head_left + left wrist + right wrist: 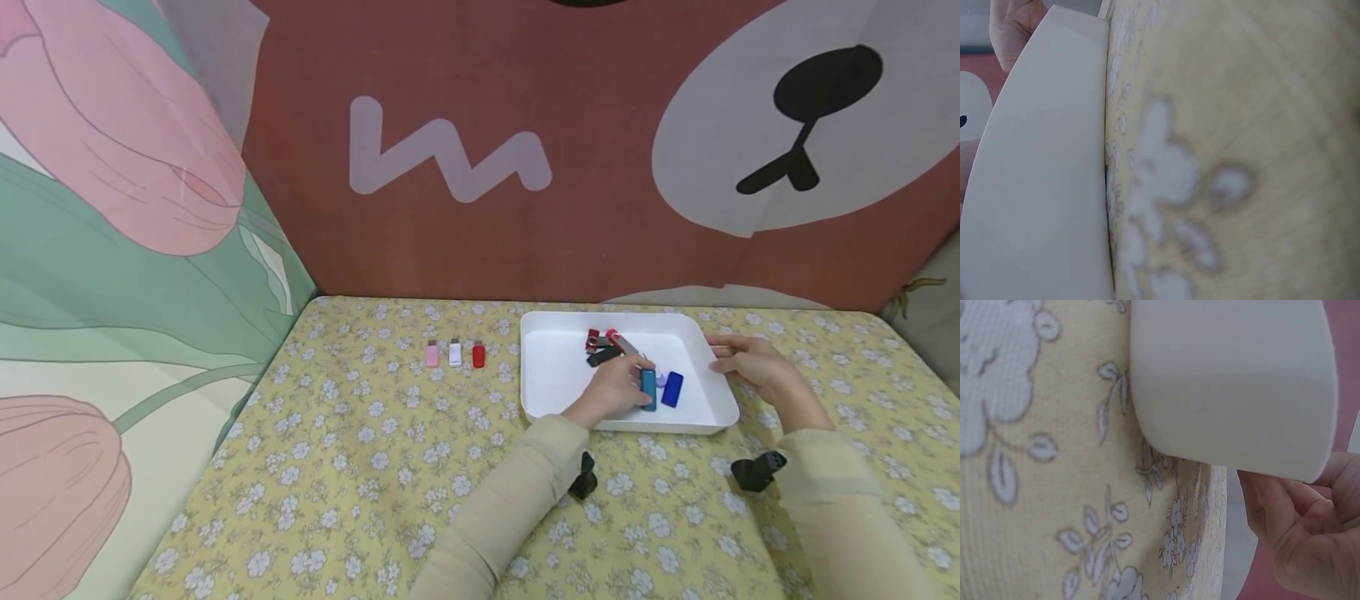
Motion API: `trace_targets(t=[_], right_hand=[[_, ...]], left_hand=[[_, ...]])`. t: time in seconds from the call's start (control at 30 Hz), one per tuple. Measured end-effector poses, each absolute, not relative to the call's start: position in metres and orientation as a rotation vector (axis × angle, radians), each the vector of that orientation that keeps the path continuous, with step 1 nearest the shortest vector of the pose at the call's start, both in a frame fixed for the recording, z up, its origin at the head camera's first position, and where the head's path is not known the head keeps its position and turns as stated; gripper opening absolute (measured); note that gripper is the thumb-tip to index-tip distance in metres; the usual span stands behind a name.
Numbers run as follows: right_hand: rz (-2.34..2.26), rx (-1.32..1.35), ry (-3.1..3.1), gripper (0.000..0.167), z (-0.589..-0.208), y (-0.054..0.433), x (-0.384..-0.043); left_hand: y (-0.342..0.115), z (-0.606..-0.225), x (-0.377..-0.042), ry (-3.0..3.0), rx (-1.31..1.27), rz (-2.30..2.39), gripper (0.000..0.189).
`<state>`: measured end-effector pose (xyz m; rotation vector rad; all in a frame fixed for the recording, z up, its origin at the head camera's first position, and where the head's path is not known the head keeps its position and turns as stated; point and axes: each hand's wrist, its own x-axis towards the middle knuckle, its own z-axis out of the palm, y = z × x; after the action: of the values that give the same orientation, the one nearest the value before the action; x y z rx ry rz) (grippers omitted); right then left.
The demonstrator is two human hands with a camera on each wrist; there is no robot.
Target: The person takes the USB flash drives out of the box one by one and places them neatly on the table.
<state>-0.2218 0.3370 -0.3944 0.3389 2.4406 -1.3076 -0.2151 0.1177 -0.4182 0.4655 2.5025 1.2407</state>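
Observation:
My left hand point(617, 388) reaches over the front wall of a white tray point(551, 367) and pinches a teal USB flash drive point(648, 390) at its left side. Just right of it, a blue flash drive point(672, 389) lies in the tray, with a small lilac piece point(661, 380) between the two. Behind my left fingers are a dark green or black drive point(603, 357), a red and silver swivel drive point(620, 341) and a dark red one point(592, 337). My right hand point(757, 367) grips the tray's right rim, thumb at the edge point(1310, 534).
Left of the tray, a pink drive point(432, 355), a white drive point(455, 353) and a red drive point(478, 356) stand in a row on the flowered tablecloth point(360, 467). A brown printed curtain point(450, 242) hangs behind the table.

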Motion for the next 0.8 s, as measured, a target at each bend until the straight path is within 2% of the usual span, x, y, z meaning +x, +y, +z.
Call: trace_targets(t=[0.8], right_hand=[[-1.296, 0.301, 2.442, 0.065, -0.3983, 0.3410, -0.2197]], left_hand=[[0.1177, -0.4209, -0.2141, 2.347, 0.479, 1.350, 0.039]])
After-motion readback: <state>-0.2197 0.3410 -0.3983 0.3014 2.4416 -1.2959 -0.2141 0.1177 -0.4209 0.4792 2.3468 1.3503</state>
